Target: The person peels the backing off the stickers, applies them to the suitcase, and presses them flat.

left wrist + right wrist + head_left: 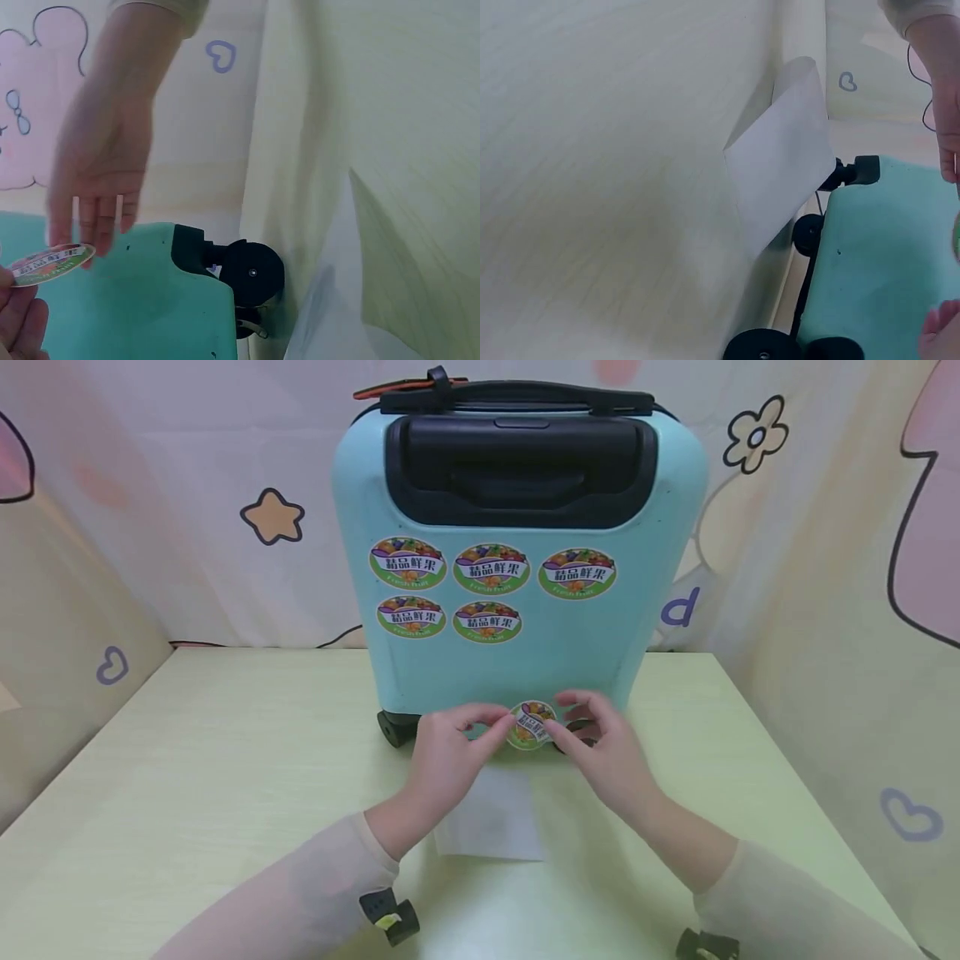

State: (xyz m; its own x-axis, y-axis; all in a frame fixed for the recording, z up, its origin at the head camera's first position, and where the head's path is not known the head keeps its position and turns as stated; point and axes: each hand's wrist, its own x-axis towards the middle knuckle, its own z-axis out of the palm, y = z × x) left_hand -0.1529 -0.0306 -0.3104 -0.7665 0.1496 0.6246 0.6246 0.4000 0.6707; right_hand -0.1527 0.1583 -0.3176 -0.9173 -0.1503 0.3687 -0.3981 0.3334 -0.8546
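An oval fruit sticker (531, 724) with a colourful print is held up in front of a light blue suitcase (592, 652). My left hand (457, 743) pinches its left edge between thumb and index finger; the left wrist view also shows this sticker (56, 262) in those fingers. My right hand (611, 756) is at the right edge, where its thumb meets the sticker. Its other fingers extend towards the suitcase, apart from the thumb. Matching stickers (491, 568) sit on the suitcase in two rows, three above two.
A white paper sheet (491, 818) lies on the pale table (247, 777) below my hands, one corner lifted in the right wrist view. The suitcase stands on black wheels (397, 728) against a patterned cloth backdrop (180, 527). A black handle (517, 395) tops it.
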